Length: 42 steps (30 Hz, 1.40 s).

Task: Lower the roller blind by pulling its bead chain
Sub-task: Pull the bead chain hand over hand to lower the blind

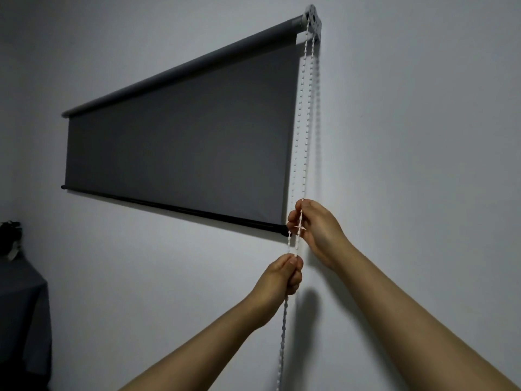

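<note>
While both bare forearms reach up from the near edge toward the pale grey wall, each hand grips the white plastic bead chain. This chain hangs in two strands from the grey metal bracket at the far right end of the blind's grey roller tube. The right hand is the higher one, just right of the blind's lower right corner, with fingers curled and thumb pinching the chain where a small white connector sits. The left hand is just below it, closed in a fist around the chain, thumb pressed on top. Two strands show between the hands, but I cannot tell which strand each hand holds. Below the left fist the chain drops on to the near edge of view.

The dark grey fabric roller blind is partly unrolled and lies flat against the wall, left of the chain. Its black bottom bar ends beside the fingers of the right hand. At the far left stands furniture under a dark cloth, with a dark object on top that is too dim to identify.
</note>
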Available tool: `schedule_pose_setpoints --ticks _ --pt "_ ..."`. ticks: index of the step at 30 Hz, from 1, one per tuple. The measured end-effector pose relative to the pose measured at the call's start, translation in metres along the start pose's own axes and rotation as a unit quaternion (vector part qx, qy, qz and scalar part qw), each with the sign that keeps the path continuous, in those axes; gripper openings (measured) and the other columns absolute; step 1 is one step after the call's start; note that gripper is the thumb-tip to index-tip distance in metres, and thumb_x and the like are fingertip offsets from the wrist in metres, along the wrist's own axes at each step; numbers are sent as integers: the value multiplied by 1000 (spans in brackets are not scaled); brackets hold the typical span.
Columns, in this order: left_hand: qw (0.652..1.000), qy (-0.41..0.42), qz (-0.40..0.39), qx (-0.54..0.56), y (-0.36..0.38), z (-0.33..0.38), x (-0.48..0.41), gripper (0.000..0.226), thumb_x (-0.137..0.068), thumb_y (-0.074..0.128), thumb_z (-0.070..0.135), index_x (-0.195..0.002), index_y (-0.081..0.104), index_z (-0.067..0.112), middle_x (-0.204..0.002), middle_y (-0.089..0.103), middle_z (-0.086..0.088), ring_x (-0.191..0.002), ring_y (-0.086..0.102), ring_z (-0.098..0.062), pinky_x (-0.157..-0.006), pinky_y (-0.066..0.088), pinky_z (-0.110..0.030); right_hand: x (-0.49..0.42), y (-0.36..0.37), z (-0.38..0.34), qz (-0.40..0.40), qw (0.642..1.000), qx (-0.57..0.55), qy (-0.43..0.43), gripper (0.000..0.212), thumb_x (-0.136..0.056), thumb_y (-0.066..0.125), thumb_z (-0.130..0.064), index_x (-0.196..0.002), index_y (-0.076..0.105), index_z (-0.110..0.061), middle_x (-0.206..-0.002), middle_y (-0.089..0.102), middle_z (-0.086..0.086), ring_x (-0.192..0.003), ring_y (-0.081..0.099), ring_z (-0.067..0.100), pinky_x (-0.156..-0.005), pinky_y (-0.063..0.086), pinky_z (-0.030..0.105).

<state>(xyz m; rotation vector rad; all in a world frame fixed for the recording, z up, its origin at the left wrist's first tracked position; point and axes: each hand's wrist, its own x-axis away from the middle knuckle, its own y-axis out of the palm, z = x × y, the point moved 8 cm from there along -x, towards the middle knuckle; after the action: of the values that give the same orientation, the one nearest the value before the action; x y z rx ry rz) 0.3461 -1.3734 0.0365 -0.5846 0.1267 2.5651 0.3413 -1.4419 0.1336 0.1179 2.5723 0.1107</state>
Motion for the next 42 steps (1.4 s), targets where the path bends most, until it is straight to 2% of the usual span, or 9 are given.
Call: schedule_pose_setpoints --ticks 6,10,15,20,24,30,34,38,42 --pt "998 -54 -12 41 -3 -2 -5 33 -97 30 15 -88 61 9 -66 63 -3 -62 61 -15 -68 50 -24 11 -6 3 42 992 79 -84 33 -98 30 -23 -69 44 -19 -57 50 -1 -53 44 12 -57 40 25" --pt "995 -26 71 60 -25 13 -20 28 -93 37 14 -85 63 5 -69 61 -5 -74 59 -20 -84 53 -35 30 -7 37 49 985 146 -80 35 -98 33 -26 -67 46 -19 -56 48 -6 -47 44 1 -50 38 14" --pt "991 -8 89 104 -24 45 -39 27 -96 34 14 -98 60 8 -89 71 -10 -82 67 -20 -75 52 -27 49 -6 53 31 988 127 -77 31 -99 31 -19 -73 47 -13 -53 46 -5 -44 41 -1 -47 34 7" --pt "995 -12 57 82 -8 76 -54 31 -98 30 21 -90 59 12 -73 68 -3 -61 63 -12 -57 47 -20 64 2 78 -5 992 126 -22 26 -99 30 -15 -80 45 -6 -57 44 4 -44 40 2 -47 34 9" --pt "996 13 80 49 -5 76 -54 29 -97 30 18 -74 49 16 -53 49 5 -41 38 -7 -46 31 -19 59 -4 83 -8 994 105 2 28 -97 35 -18 -71 45 -12 -56 48 2 -47 42 4 -50 36 9" --pt "991 81 63 81 -9 80 -40 32 -100 28 21 -73 44 18 -46 41 11 -43 31 -6 -45 28 -17 37 -15 75 -2 999 29 24 35 -92 36 -15 -70 62 -14 -57 65 -3 -59 61 15 -70 51 32" --pt "995 69 15 76 2 53 -24 32 -100 29 24 -73 44 16 -48 40 8 -46 33 -8 -51 28 -22 19 -15 36 -7 999 -49 -6 34 -92 40 -14 -70 67 -16 -57 60 0 -54 58 15 -53 50 26" --pt "998 35 13 55 -1 13 -13 31 -100 27 21 -74 42 15 -47 40 8 -45 35 -9 -51 28 -24 2 -8 5 -15 999 -46 -7 23 -93 42 -14 -87 63 -6 -74 64 7 -70 62 18 -72 51 29" --pt "1000 8 1 28 0 -5 -6 32 -100 25 20 -75 43 15 -47 45 8 -45 40 -9 -52 36 -22 -3 1 0 -11 1000 -15 10 26 -95 35 -11 -85 59 -6 -73 61 8 -67 59 19 -73 50 30"
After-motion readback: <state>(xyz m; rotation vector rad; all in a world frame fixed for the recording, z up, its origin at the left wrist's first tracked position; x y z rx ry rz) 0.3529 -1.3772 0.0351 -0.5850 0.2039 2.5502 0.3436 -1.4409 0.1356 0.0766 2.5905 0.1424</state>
